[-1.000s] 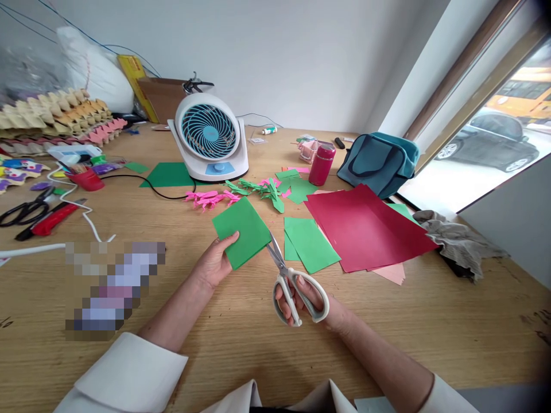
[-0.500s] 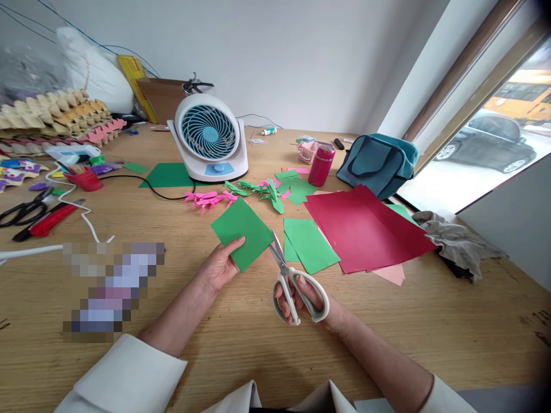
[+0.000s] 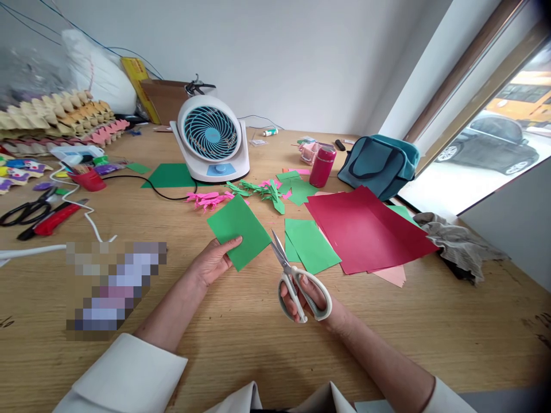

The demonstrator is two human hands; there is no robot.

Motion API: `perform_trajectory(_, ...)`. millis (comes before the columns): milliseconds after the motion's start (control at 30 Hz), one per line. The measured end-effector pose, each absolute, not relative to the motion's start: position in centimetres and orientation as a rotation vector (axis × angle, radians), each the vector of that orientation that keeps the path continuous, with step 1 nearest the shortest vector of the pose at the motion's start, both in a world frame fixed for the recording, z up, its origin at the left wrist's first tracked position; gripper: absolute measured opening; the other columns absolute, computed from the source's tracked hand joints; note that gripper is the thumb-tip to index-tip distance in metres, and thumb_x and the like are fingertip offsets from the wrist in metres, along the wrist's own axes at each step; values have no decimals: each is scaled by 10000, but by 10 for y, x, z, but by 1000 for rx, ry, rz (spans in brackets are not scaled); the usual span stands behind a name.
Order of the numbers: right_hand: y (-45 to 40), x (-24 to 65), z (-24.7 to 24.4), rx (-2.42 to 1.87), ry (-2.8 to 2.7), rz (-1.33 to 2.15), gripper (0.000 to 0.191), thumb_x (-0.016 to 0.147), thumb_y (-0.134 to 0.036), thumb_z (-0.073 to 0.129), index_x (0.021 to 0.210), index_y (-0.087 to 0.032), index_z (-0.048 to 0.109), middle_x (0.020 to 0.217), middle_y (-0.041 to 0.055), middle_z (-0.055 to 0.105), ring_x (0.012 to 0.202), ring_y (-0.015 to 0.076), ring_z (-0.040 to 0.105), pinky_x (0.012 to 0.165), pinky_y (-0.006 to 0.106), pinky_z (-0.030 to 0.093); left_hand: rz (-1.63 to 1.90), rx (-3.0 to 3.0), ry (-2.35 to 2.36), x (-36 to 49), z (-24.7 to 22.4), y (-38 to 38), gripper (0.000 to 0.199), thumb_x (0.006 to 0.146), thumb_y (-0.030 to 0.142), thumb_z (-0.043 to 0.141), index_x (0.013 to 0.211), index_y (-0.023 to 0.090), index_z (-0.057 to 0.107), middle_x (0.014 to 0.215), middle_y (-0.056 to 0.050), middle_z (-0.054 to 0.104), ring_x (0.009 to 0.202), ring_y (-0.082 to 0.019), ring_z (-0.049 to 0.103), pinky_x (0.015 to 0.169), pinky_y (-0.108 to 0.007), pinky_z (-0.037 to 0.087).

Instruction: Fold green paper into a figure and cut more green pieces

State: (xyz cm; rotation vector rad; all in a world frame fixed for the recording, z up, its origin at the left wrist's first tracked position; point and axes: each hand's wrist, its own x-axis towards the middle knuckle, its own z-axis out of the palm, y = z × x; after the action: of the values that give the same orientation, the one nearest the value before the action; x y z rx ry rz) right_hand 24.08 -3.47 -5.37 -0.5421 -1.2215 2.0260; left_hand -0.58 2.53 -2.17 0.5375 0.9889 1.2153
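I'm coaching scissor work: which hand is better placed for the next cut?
Right, probably: the right hand holds the scissors, blades parted near the green paper, which the left hand holds.

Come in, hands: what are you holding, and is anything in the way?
Left hand: gripping green paper. Right hand: on white-handled scissors, blades slightly open. Nothing visible between blades and paper edge.

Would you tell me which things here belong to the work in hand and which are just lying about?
Work, seemingly: green paper in left hand; scissors in right hand.
Lying about, seemingly: fan, red bottle, teal bag, grey cloth.
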Motion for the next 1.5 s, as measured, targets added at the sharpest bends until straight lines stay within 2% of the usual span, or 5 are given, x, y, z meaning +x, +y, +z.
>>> perform_trajectory(467,-38,241,-44,-648,-1210,2039,522,878,-673,544,857,-154,600,515,-33,507,373,74,436,338,184,294,1220,532,986,-9,-21,26,399,634,103,852,1016,155,750,1027,-89,781,939,-246,742,800,-313,613)
perform_trajectory(900,-38,240,-49,-621,-1162,2095,542,871,-701,526,909,-169,619,590,5,575,455,111,520,392,215,358,1114,605,971,-3,-24,21,374,593,167,893,944,152,765,1052,-107,775,981,-276,732,805,-331,608)
perform_trajectory(1033,-38,240,-52,-594,-1147,2058,514,903,-677,495,897,-176,614,566,-5,554,425,102,490,378,210,333,1106,611,974,0,-25,19,384,584,186,903,943,160,770,1067,-101,772,990,-269,729,799,-317,606)
perform_trajectory(1267,-40,237,-44,-673,-1149,2037,558,840,-718,560,842,-161,601,506,-25,517,363,82,442,342,197,288,1109,619,976,-2,-26,20,427,567,199,914,965,154,766,1062,-103,773,1032,-286,715,833,-337,600)
perform_trajectory(1500,-40,237,-46,-623,-1124,2089,557,821,-710,593,868,-155,616,546,-10,563,419,97,512,367,188,356,1044,665,985,-3,-26,17,453,561,269,928,972,166,767,1111,-96,760,1139,-308,669,891,-346,585)
